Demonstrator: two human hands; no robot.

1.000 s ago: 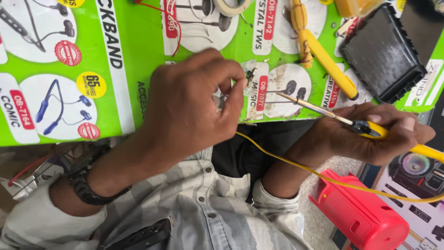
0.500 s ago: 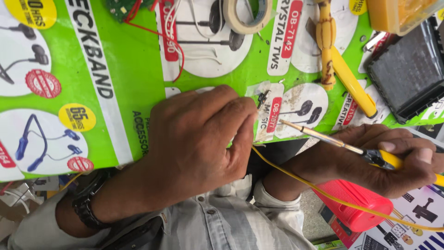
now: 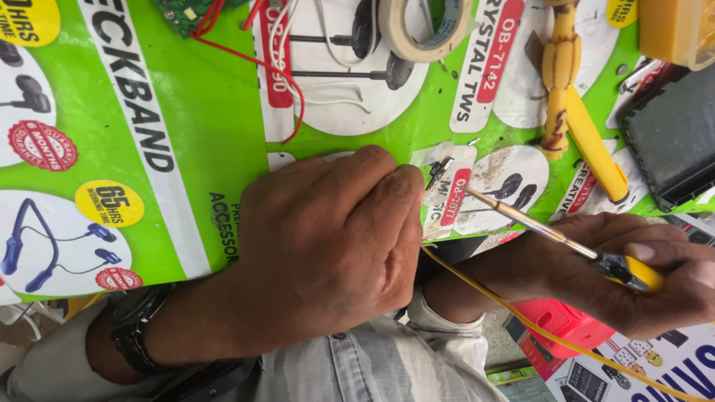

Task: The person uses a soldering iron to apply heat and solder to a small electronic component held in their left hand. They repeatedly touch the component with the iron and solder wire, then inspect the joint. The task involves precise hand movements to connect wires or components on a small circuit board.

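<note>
From the head camera, looking down: the left hand [image 3: 328,246] lies knuckles-up on the desk [image 3: 201,126], which is covered with a green printed sheet. Its fingers are curled tight and pinch a small metal connector [image 3: 439,171] that sticks out just past the fingertips. A dark wristwatch [image 3: 134,331] sits on that wrist.

The right hand [image 3: 633,275] is clenched around the yellow handle of a soldering iron [image 3: 551,232]. The iron's thin metal shaft slants up and leftward, and its tip meets the connector right at the left hand's fingertips. A yellow cord [image 3: 521,316] trails away under the right forearm towards the lower right.

Farther up the desk lie a roll of masking tape [image 3: 424,30], a green circuit board [image 3: 186,11] with a red wire [image 3: 290,82], and a yellow-handled tool [image 3: 581,112]. A black box [image 3: 670,138] rests at the right edge. A red plastic object [image 3: 566,327] sits below the right hand.
</note>
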